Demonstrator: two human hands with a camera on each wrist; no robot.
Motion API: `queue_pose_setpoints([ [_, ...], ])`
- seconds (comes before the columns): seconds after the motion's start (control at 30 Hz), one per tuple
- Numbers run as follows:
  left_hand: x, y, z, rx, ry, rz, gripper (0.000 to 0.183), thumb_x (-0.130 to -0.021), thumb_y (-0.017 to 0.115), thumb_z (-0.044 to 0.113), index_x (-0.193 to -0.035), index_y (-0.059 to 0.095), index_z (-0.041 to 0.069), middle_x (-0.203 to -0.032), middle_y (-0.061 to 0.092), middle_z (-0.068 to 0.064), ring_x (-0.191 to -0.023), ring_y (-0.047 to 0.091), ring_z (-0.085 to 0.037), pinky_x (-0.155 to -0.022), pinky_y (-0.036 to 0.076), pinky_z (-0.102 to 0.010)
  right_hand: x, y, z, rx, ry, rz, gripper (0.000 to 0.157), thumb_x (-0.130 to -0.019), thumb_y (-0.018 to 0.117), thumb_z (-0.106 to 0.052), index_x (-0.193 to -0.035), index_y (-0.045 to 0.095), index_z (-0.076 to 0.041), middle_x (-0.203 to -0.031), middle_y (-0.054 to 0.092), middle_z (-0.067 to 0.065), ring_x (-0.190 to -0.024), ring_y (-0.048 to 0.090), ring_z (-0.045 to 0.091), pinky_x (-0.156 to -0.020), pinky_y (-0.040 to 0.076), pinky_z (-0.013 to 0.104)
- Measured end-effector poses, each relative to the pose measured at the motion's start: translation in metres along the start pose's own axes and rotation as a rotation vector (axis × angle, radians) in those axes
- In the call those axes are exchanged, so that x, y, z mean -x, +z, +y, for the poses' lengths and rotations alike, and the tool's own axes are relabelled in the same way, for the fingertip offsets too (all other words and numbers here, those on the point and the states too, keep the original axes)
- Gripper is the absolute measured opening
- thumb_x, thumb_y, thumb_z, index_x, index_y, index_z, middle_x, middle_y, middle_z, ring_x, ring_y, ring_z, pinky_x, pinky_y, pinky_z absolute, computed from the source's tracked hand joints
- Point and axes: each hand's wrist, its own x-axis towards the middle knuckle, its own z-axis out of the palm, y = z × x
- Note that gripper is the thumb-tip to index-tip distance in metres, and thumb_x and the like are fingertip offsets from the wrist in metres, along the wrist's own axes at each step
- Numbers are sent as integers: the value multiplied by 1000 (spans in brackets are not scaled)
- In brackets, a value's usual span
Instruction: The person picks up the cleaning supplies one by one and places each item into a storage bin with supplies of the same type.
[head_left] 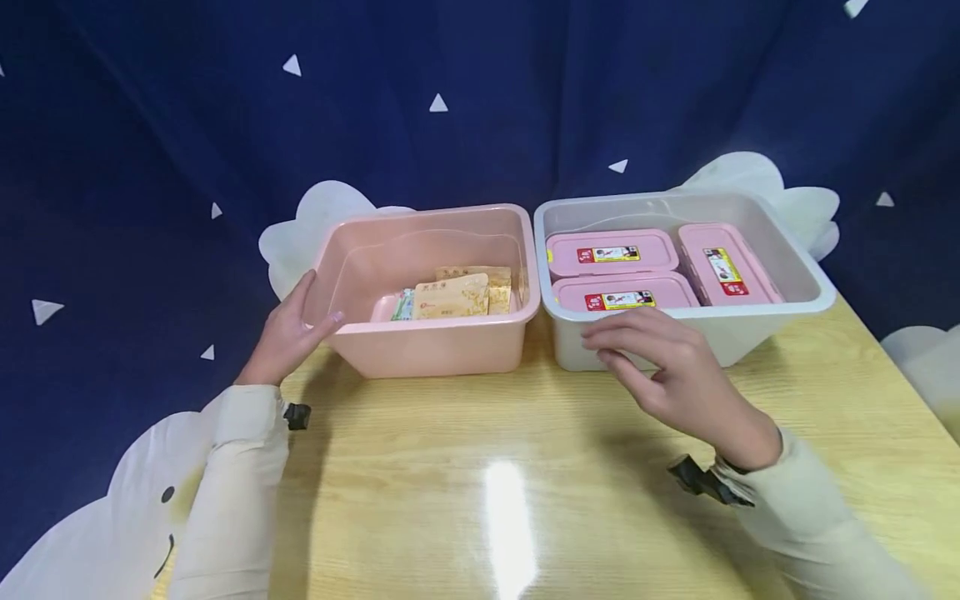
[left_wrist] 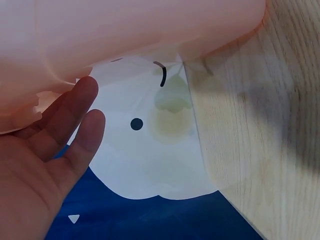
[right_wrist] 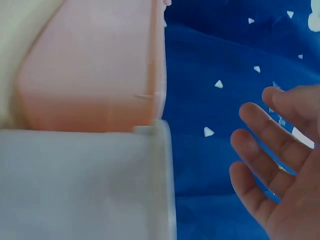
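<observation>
My left hand [head_left: 288, 333] is at the left end of a pink plastic bin [head_left: 435, 350], its fingers by the left rim and its thumb over the front corner. In the left wrist view, the fingers [left_wrist: 82, 115] are extended beside the bin's outer wall. Inside the bin lie several flat beige packets [head_left: 450, 298] and a green-and-white packet [head_left: 402, 305]. My right hand [head_left: 671, 367] hovers in front of a pale grey bin [head_left: 592, 346], fingers loosely bent and nothing in them. That bin contains three pink lidded boxes [head_left: 652, 292] with red-and-yellow labels.
Both bins stand side by side at the back of a light wooden table [head_left: 420, 483]. Behind them hangs a dark blue curtain [head_left: 487, 100] with white triangles and cloud shapes. The table's right edge slants down toward the lower right.
</observation>
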Motion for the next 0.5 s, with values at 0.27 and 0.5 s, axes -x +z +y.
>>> queue_pose_setpoints([
  [0.27,-4,1,-2,10,-15,-15,89,-92,62,41,-160,14,8,-161,26,-26,-143,33,-50,-114,29,-66,32,-2,9,38,72,-10,28,-78,69,5,-102,76,-6,-105,74,7,-106,64,17,-104,40,13],
  [0.5,-3,-5,6,1,-104,-116,99,-90,64,48,-161,5,14,-165,14,-22,-150,21,-46,-118,22,-65,69,-23,17,155,156,-68,25,-84,71,-4,-107,74,-13,-108,72,3,-109,59,10,-107,33,7],
])
